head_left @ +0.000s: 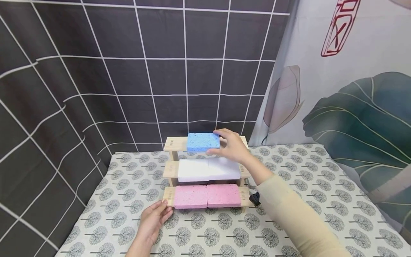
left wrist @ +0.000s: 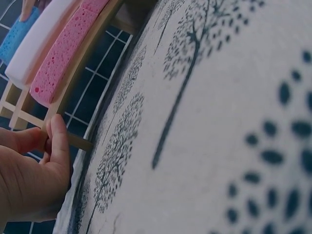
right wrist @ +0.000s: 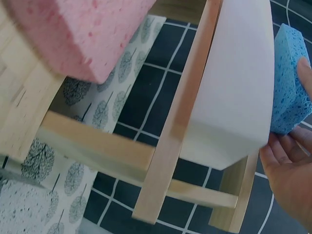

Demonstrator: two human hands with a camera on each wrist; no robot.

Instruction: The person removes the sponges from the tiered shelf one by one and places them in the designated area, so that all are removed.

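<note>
A three-tier wooden stand [head_left: 175, 144] holds sponges on its steps. On the top step, my right hand [head_left: 233, 145] pinches a blue sponge [head_left: 202, 142] at its right end, thumb in front and fingers behind; the right wrist view also shows the blue sponge [right wrist: 287, 78] in its grasp. Two white blocks [head_left: 209, 170] lie side by side on the middle step. Two pink sponges [head_left: 191, 197] sit next to each other on the bottom step. My left hand [head_left: 152, 221] pinches the left end of that bottom step, as the left wrist view confirms.
A cloth [head_left: 122, 221] printed with trees covers the table under the stand. Dark gridded fabric [head_left: 163, 76] hangs behind and to the left; a leaf-patterned curtain [head_left: 346, 107] hangs at the right. A small black object [head_left: 255, 198] shows by the right sleeve.
</note>
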